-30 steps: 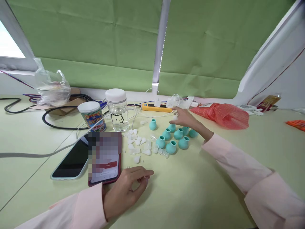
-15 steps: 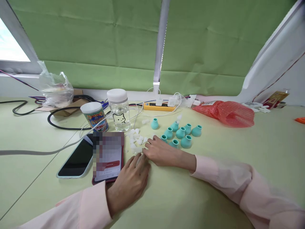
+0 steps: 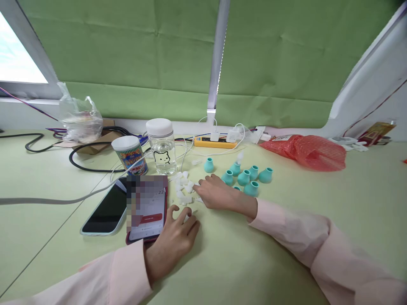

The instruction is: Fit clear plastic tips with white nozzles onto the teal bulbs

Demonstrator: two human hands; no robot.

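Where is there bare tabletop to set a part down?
Bare tabletop shows right of the teal bulbs, in front of the red bubble wrap, and between the left hand and the right sleeve. It is crowded between the red-cased phone and right hand, where small white pieces cluster.

A pale green table (image 3: 254,262) bore a clear bottle (image 3: 163,148), a cup (image 3: 129,160) left of it, two phones (image 3: 108,209) front-left, teal bulbs (image 3: 244,178) to its right.

Small bulbs (image 3: 244,178) right of centre are showing turquoise; pieces (image 3: 190,187) near the centre are looking white. Left of centre, a clear bottle (image 3: 163,146) is bearing a black cat-face outline. Sleeves (image 3: 129,267) at lower left and right are showing pink.
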